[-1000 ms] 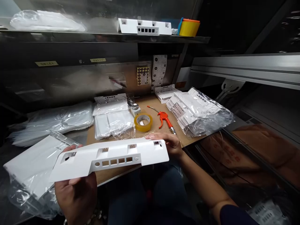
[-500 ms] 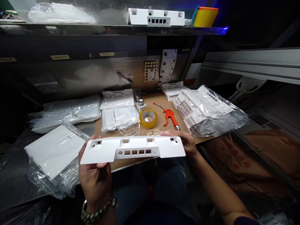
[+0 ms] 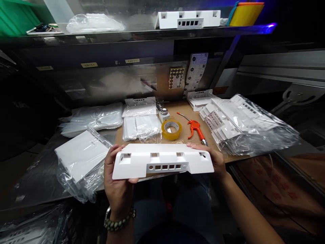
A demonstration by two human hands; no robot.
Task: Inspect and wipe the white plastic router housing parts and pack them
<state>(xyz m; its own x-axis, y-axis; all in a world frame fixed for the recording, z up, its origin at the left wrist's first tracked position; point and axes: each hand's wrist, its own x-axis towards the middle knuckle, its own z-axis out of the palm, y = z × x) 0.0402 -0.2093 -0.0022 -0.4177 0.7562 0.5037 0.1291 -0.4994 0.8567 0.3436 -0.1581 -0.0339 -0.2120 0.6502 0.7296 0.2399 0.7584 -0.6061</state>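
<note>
A long white plastic housing [image 3: 164,159], with a row of square port openings and one round hole in its front recess, is held level just over the front edge of the brown board-topped surface [image 3: 181,109]. The left hand [image 3: 118,179] is partly closed on the housing's left end, thumb beneath the lower edge. The right hand [image 3: 215,157] is curled around the right end, its fingers along the top edge (its thumb is hidden). Behind the housing lie a roll of yellow tape [image 3: 171,136] and, just right of it, an orange air blow gun [image 3: 195,125] with a metal nozzle. A clear plastic bag of white panels [image 3: 250,118] reaches over the surface's right edge.
</note>
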